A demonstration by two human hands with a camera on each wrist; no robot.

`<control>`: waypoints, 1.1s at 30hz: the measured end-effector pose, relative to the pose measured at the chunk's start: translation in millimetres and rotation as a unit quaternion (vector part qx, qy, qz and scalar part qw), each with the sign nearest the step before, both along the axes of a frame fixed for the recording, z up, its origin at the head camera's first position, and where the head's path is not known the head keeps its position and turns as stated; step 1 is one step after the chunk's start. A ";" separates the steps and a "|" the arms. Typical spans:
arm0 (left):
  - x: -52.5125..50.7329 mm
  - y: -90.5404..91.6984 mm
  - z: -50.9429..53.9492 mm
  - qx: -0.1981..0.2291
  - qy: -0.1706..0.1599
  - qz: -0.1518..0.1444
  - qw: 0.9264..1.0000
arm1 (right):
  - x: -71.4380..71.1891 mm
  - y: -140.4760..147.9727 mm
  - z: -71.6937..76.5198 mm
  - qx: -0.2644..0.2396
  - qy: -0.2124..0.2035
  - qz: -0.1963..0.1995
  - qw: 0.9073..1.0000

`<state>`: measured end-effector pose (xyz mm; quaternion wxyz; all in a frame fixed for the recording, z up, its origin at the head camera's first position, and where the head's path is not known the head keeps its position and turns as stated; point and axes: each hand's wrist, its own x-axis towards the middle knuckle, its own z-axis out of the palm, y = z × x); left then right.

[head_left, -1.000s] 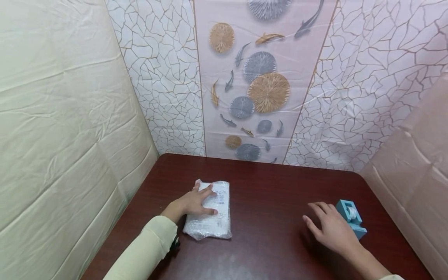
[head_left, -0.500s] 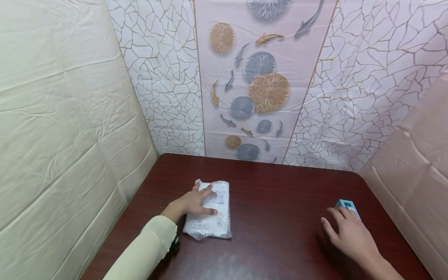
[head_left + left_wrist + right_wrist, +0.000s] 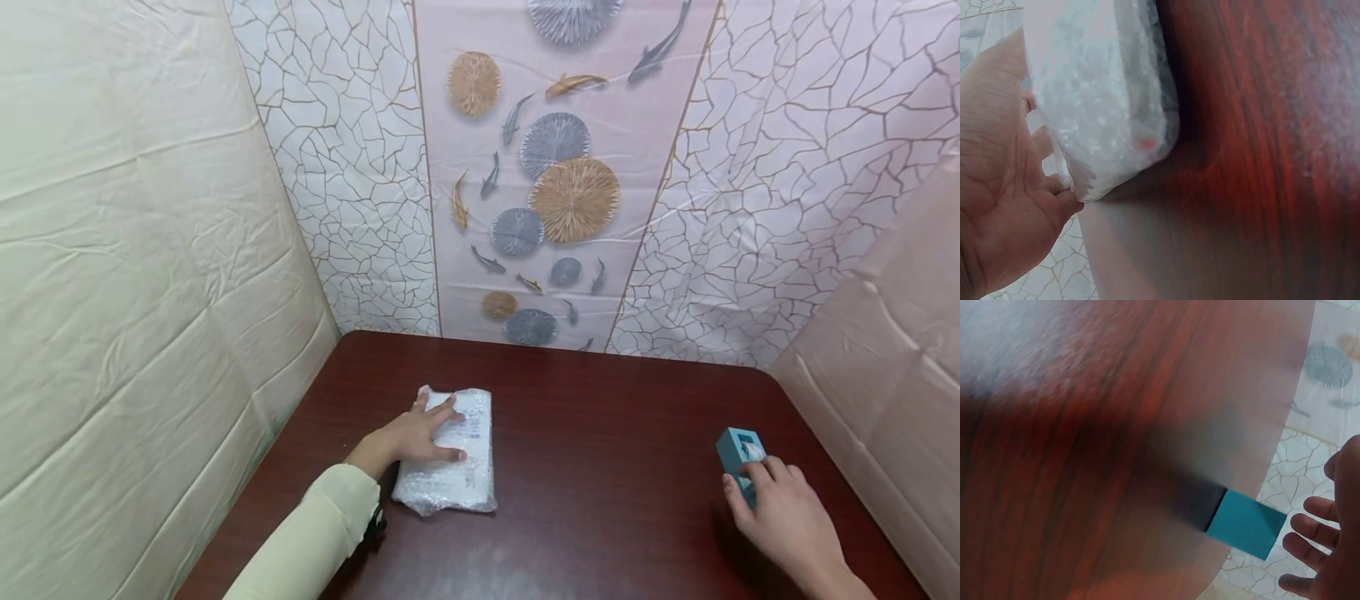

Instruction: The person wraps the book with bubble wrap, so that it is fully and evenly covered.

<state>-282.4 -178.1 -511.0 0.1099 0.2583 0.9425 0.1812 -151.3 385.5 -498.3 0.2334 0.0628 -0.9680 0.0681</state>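
Observation:
A flat white package in bubble wrap (image 3: pixel 474 479) lies on the left half of the table. My left hand (image 3: pixel 417 435) rests on top of it with the fingers spread. In the left wrist view the wrapped package (image 3: pixel 1085 81) stands out beside the palm. Over on the right, a teal tape dispenser (image 3: pixel 732 452) with a roll of clear tape sits on the table. My right hand (image 3: pixel 795 517) is over its near end, hiding that part. The right wrist view shows the fingers (image 3: pixel 1313 531) extended and apart from the dispenser's teal side (image 3: pixel 1247 524).
The dark red-brown table (image 3: pixel 585 467) has rounded far corners. A patterned cloth (image 3: pixel 573 200) hangs behind it, and plain cream cloth walls (image 3: pixel 150 275) enclose the left and right sides. Something small and black (image 3: pixel 377 525) is at the left wrist.
My right hand has moved right, passing over the tape dispenser to its near right end, and more of the dispenser's far end shows. The left hand and package have stayed put.

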 end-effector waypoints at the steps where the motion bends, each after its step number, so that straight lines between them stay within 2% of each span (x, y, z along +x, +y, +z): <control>1: 0.0 0.1 -0.1 0.000 0.001 0.000 1.000 | 0.5 2.4 -0.5 -0.001 -0.002 -0.005 1.000; 12: -0.8 -1.0 -2.6 0.002 0.003 0.001 1.000 | 2.5 17.0 -0.7 -0.013 -0.036 -0.049 0.998; 20: -2.4 -1.1 -4.5 0.001 0.003 -0.002 1.000 | 2.8 26.5 0.6 -0.022 -0.100 -0.090 0.991; 29: -1.7 -1.5 -3.9 0.003 0.003 -0.001 1.000 | 0.9 34.7 -4.1 -0.041 -0.113 -0.114 0.986; 31: -1.6 -1.5 -3.9 0.003 0.004 -0.003 1.000 | 0.0 35.4 -6.0 -0.057 -0.124 -0.121 0.983; 33: -1.5 -1.3 -4.0 0.004 0.005 -0.005 1.000 | -1.3 36.0 -7.9 -0.083 -0.150 -0.133 0.976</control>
